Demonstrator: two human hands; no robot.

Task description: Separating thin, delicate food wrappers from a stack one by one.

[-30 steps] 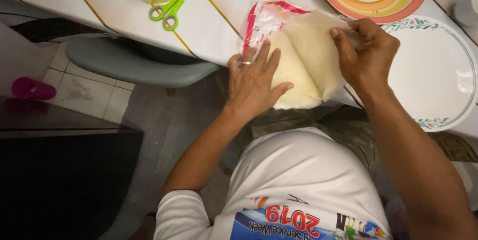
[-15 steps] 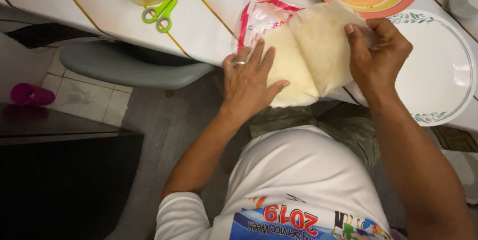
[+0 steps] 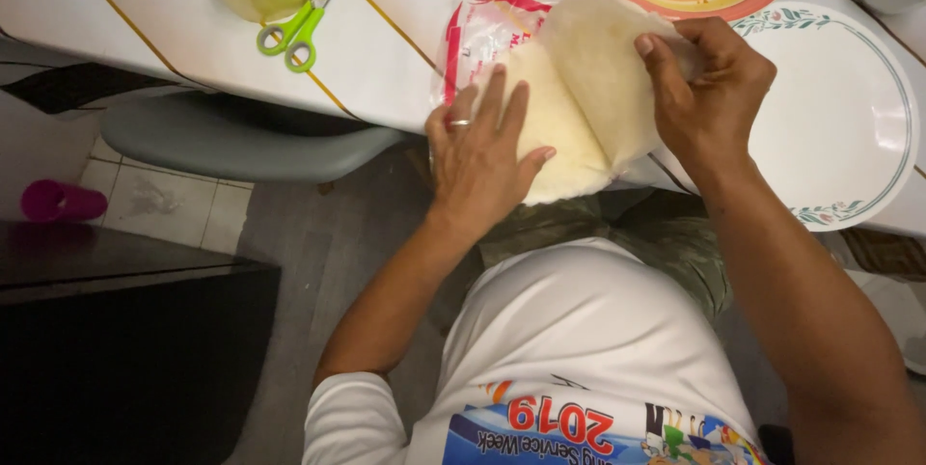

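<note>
Pinching the top wrapper [image 3: 593, 69], right hand [image 3: 709, 94]; left hand [image 3: 482, 151] presses the stack [image 3: 555, 142].

A stack of pale, round flatbreads [image 3: 555, 132] lies half out of a clear plastic bag with red print [image 3: 475, 36], under the left hand's [image 3: 479, 158] flat fingers. Its top sheet [image 3: 603, 65] stands folded upward, pinched at the edge by the right hand [image 3: 709, 94].

Bare white plate [image 3: 849, 127] (right); scissors [image 3: 307, 13] crowd left.
</note>
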